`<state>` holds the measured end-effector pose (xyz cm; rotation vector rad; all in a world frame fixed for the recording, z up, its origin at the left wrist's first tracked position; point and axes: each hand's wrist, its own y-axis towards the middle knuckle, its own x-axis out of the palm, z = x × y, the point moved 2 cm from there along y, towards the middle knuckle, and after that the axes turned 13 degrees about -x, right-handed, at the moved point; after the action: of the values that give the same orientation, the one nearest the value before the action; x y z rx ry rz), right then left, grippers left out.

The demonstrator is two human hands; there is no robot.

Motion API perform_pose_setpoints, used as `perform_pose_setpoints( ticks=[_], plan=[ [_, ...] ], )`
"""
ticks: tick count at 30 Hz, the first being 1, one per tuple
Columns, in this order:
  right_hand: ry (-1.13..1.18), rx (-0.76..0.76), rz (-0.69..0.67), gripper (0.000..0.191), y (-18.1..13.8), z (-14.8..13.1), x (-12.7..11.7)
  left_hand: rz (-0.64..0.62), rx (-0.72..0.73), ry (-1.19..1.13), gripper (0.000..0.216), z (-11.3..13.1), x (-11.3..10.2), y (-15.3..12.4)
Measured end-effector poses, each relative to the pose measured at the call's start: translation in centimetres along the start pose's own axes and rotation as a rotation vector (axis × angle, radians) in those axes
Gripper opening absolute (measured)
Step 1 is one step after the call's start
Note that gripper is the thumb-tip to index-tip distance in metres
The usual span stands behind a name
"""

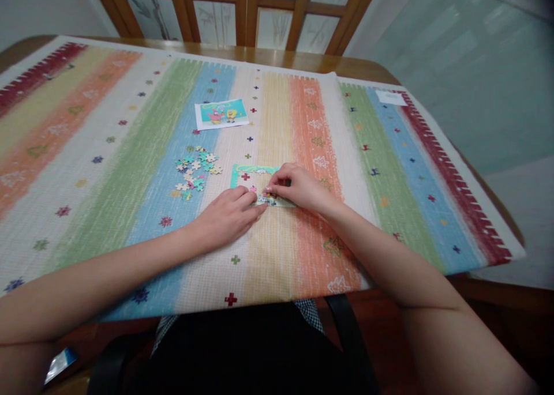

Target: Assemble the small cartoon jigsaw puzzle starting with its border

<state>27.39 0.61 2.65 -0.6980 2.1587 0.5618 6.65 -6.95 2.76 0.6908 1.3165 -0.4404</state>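
A partly assembled jigsaw puzzle (236, 176) lies in front of me, its teal border joined along the top and left and its middle showing bare cloth. My left hand (231, 213) rests over the puzzle's lower left corner, fingers stretched out and lying on it. Above the lower middle of the puzzle, my right hand (298, 186) is closed in a pinch on what looks like a small jigsaw piece (268, 190), mostly hidden by the fingertips. The right side of the puzzle is partly covered by that hand. Several loose jigsaw pieces (195, 165) are heaped to the left.
Beyond the loose pieces lies a printed cartoon picture card (223, 115). A striped tablecloth (168, 135) covers the table, with a white paper slip (392, 98) at the far right. Wooden glazed doors (246, 14) stand behind. A chair armrest (350, 337) is below the near edge.
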Motion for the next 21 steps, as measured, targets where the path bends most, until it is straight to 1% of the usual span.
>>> perform_pose_setpoints(
  ticks=[7,11,15,18,21],
  plan=[
    [-0.064,-0.014,0.056,0.012,-0.18,-0.20,0.15,-0.002,-0.005,-0.018,0.028,-0.06,-0.23,0.14],
    [-0.008,-0.012,0.057,0.014,-0.16,-0.02,0.15,-0.006,-0.009,-0.034,0.029,-0.18,-0.11,0.07],
    [0.084,0.049,0.075,0.020,-0.03,-0.04,0.16,0.009,-0.023,-0.066,0.030,-0.25,0.02,-0.15],
    [0.086,0.064,0.099,0.025,0.06,-0.23,0.28,0.012,-0.033,-0.077,0.030,-0.22,0.09,-0.29],
    [0.091,0.067,0.087,0.023,0.15,-0.50,0.50,-0.006,-0.047,-0.091,0.031,-0.25,0.16,-0.34]
  ],
)
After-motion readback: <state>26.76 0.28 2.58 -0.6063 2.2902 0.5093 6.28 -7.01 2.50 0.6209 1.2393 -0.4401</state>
